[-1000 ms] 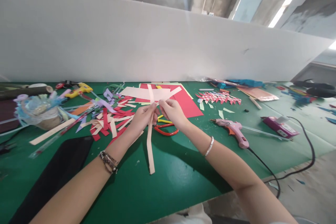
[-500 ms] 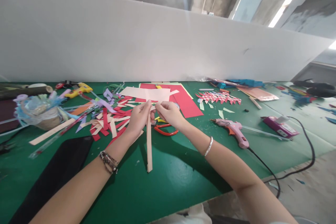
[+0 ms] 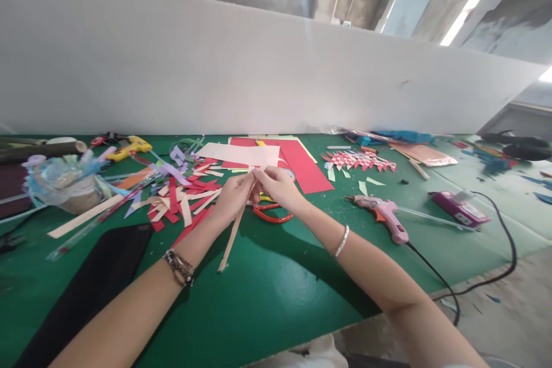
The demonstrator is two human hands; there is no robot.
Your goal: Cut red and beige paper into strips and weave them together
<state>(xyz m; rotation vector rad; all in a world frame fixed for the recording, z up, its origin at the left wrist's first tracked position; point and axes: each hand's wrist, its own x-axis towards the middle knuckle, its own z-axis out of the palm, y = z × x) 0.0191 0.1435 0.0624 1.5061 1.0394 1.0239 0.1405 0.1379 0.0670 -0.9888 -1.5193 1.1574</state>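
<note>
Close together over the middle of the table, my left hand (image 3: 236, 195) and my right hand (image 3: 278, 187) meet at their fingertips. Both are closed on a pale peach paper strip (image 3: 232, 240), whose lower end hangs down and slants to the left. The pinched part is hidden by my fingers. Just beneath my right hand lie scissors with red-orange handles (image 3: 272, 214). Left of my left hand is a heap of red and peach paper strips (image 3: 185, 201). Beyond my hands a pale paper piece (image 3: 241, 153) rests on red paper sheets (image 3: 307, 167).
A pink glue gun (image 3: 382, 210) lies to the right beside a purple box (image 3: 461, 207) with a black cable. A woven red-and-white paper piece (image 3: 360, 160) is farther back. At left are a yellow glue gun (image 3: 131, 148) and a black flat object (image 3: 101, 267). A white partition (image 3: 241, 69) stands behind.
The hanging strip has swung from nearly vertical to slanting left, and its upper part no longer shows above my hands. My fingers have come closer together.
</note>
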